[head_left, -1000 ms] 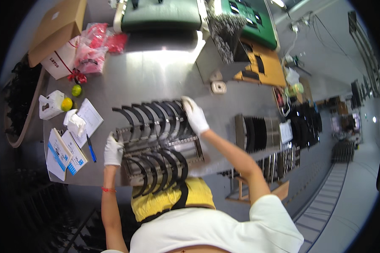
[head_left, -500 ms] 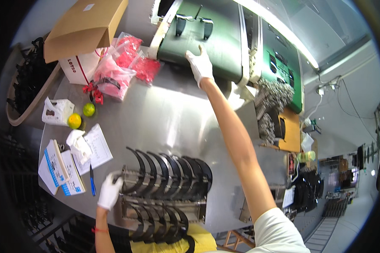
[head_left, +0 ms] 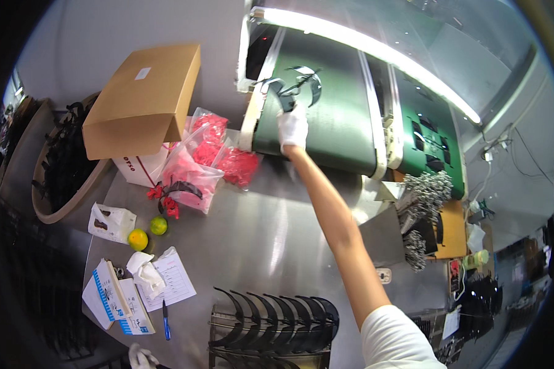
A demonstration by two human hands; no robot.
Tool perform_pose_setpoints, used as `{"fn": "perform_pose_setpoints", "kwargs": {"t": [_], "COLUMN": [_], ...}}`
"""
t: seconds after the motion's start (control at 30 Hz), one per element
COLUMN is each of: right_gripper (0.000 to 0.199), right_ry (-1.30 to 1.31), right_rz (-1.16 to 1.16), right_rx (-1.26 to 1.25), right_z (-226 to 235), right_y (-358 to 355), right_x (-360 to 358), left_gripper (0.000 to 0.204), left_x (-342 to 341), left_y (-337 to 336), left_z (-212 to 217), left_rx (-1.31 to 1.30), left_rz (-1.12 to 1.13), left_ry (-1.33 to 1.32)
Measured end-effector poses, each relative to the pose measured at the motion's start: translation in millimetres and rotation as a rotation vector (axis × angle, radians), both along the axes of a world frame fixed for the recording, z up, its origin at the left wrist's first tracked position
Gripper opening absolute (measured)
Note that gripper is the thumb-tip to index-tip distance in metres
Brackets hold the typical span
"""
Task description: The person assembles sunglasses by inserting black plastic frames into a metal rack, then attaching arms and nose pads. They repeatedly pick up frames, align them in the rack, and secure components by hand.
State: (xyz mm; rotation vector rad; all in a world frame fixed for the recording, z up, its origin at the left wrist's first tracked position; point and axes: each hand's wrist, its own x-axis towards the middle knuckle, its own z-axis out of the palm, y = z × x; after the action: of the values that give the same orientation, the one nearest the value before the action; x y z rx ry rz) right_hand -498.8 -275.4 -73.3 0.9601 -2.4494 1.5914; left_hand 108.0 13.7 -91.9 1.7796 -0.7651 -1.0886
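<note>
Now right hand (head_left: 292, 126), white-gloved, stretched far across steel table (head_left: 277, 234) to green conveyor belt (head_left: 332, 117). Fingers closed on black curved parts (head_left: 292, 83), which stick up just beyond the glove, at belt's near-left end. Left hand (head_left: 140, 355), also gloved, at near edge, just left of rack of black curved pieces (head_left: 271, 323); whether spread or closed, cannot tell. Red parts in clear bags (head_left: 212, 157) left of belt, beside cardboard box (head_left: 144, 101).
</note>
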Motion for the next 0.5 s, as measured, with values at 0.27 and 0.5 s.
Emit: {"fn": "perform_pose_setpoints", "kwargs": {"t": [0.27, 0.5], "right_gripper": [0.045, 0.05], "right_ry": [0.62, 0.463], "right_rz": [0.054, 0.537], "right_rx": [-0.189, 0.189], "right_z": [81.8, 126.8], "right_y": [206.8, 374.0], "right_x": [93.3, 207.1], "left_gripper": [0.024, 0.045], "left_x": [-171.7, -234.6], "left_y": [-58.0, 19.8], "left_z": [77.9, 110.5], "left_rx": [-0.344, -0.165], "left_rz": [-0.662, -0.971], "left_ry": [0.176, 0.811]}}
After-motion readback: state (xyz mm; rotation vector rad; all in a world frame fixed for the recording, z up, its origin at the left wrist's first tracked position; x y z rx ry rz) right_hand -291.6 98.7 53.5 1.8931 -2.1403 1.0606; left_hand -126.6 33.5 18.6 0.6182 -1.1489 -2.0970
